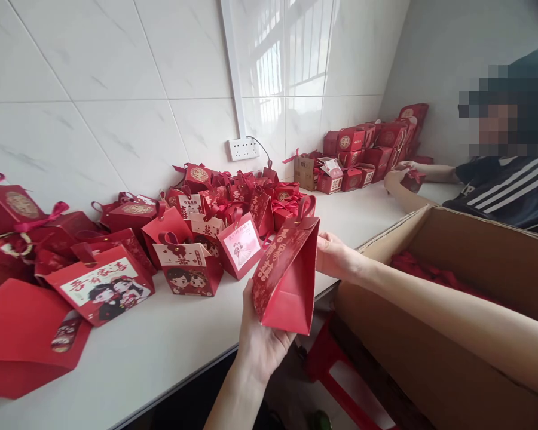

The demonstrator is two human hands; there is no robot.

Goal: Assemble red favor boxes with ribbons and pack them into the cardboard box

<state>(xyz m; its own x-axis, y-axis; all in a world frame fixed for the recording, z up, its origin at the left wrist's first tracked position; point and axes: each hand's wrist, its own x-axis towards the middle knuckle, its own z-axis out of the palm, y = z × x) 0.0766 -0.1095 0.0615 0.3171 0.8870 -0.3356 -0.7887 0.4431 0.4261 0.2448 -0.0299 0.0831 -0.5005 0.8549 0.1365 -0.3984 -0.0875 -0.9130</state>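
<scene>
A red gift box (291, 286) with gold characters and a ribbon loop at its top is held up in front of me, tilted, its side turned toward me open and its red inside visible. My left hand (262, 343) is wrapped around it from below and the left. At the box's right edge, my right hand (338, 255) pinches the side, some of its fingers hidden behind the box. Just behind stand a pink-fronted box (241, 248), a box with two cartoon heads (188, 272) and a larger box with a cartoon couple (105, 286).
More red boxes crowd the white table (170, 352) along the tiled wall, some stacked far right. A cardboard carton (385, 322) with red material inside stands under my right arm, near a red stool (336, 370). Another person's hands (401, 176) hold a small red item.
</scene>
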